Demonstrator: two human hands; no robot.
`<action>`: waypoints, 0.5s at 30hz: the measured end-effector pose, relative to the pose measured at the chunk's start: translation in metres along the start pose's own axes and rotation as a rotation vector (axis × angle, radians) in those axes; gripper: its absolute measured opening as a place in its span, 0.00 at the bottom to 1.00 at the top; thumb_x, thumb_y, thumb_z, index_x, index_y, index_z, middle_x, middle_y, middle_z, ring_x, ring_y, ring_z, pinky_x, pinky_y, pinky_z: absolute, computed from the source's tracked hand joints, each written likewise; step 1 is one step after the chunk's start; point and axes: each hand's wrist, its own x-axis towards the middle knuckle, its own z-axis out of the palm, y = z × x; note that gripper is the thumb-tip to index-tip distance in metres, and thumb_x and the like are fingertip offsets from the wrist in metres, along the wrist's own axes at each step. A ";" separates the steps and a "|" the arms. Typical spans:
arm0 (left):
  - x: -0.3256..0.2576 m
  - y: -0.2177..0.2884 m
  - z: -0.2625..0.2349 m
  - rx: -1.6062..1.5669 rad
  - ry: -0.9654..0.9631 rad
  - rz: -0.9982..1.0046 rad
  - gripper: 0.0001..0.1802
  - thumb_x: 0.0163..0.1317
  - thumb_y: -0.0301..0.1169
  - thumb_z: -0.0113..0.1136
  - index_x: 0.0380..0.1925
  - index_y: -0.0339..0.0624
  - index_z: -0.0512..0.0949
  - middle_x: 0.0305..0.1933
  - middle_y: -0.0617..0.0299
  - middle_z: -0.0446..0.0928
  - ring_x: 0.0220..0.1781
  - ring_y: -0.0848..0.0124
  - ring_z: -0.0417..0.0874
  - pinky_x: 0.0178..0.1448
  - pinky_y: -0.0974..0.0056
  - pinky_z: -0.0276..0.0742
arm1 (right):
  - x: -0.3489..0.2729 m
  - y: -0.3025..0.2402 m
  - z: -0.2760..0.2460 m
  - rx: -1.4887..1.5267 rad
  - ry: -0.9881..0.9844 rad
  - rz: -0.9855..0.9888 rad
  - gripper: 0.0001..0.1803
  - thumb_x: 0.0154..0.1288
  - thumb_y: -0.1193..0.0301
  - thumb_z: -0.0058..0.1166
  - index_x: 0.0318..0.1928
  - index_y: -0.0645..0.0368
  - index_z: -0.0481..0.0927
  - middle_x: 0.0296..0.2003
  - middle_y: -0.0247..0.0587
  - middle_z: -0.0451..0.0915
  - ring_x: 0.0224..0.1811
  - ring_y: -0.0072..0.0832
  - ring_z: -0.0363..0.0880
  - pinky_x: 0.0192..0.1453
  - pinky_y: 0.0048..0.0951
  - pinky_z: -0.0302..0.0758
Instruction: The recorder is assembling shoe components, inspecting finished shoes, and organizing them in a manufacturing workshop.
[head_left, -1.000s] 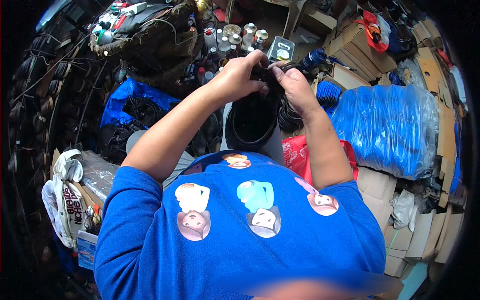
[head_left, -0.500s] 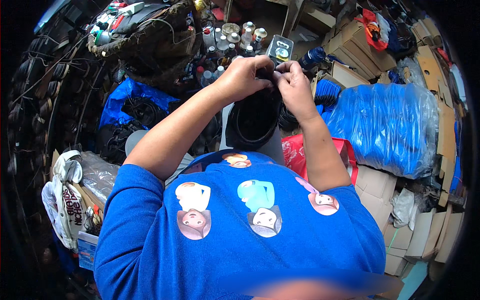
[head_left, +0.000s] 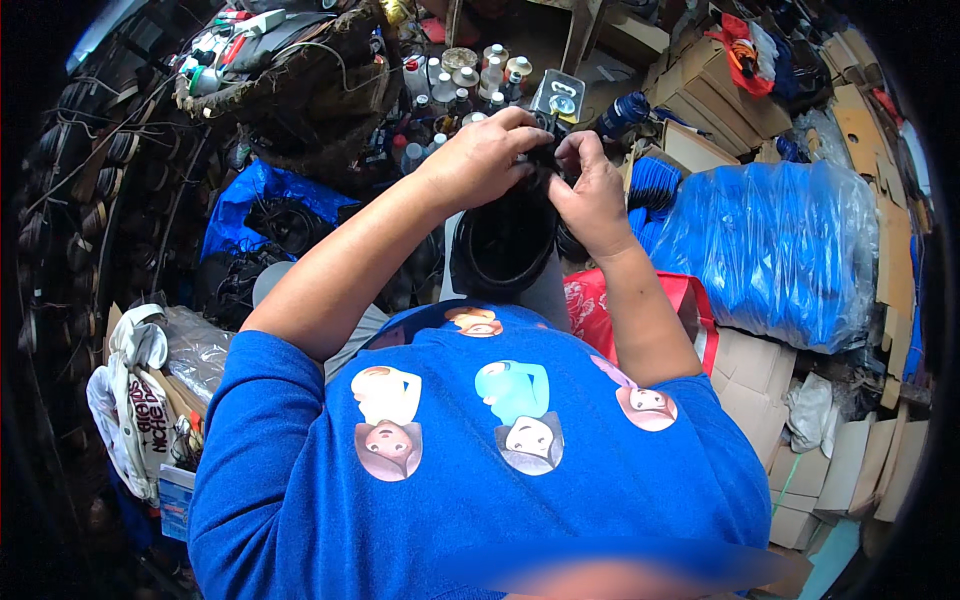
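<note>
My left hand [head_left: 480, 155] and my right hand [head_left: 588, 188] meet in front of me, both pinching a small black part [head_left: 543, 160] between the fingertips. The part is mostly hidden by my fingers. Just below the hands sits a round black coil of cable or tubing [head_left: 503, 245] with an open middle. My blue sleeves and printed shirt fill the lower part of the view.
A big clear bag of blue coils [head_left: 780, 250] lies at the right, beside a red bag [head_left: 600, 305]. Cardboard boxes [head_left: 700, 70] stack at the back right and lower right. Small bottles and jars [head_left: 470, 75] stand behind my hands. Dark coils [head_left: 70, 200] hang on the left.
Both hands have kept working the small black part in nearly the same spot, shifting slightly up and left; the fingers have changed their grip a little.
</note>
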 end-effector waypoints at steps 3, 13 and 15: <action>0.002 -0.001 -0.002 0.035 -0.062 -0.007 0.17 0.48 0.25 0.61 0.41 0.39 0.77 0.43 0.50 0.74 0.47 0.56 0.77 0.50 0.60 0.74 | 0.002 0.003 -0.004 -0.074 -0.020 -0.106 0.14 0.46 0.78 0.56 0.35 0.58 0.69 0.28 0.44 0.74 0.33 0.39 0.75 0.39 0.35 0.71; 0.017 -0.017 -0.022 -0.563 -0.430 -0.680 0.14 0.48 0.32 0.57 0.35 0.36 0.79 0.40 0.59 0.72 0.46 0.68 0.72 0.51 0.66 0.65 | 0.012 -0.002 -0.008 -0.546 0.157 -0.523 0.13 0.43 0.69 0.63 0.33 0.47 0.77 0.35 0.31 0.72 0.44 0.32 0.69 0.50 0.38 0.61; 0.013 -0.022 -0.023 -0.987 -0.420 -0.785 0.13 0.50 0.30 0.58 0.37 0.39 0.79 0.42 0.59 0.75 0.47 0.68 0.72 0.51 0.67 0.65 | 0.007 0.000 -0.005 -0.549 0.164 -0.504 0.13 0.43 0.69 0.63 0.34 0.44 0.78 0.37 0.28 0.70 0.45 0.31 0.67 0.52 0.38 0.59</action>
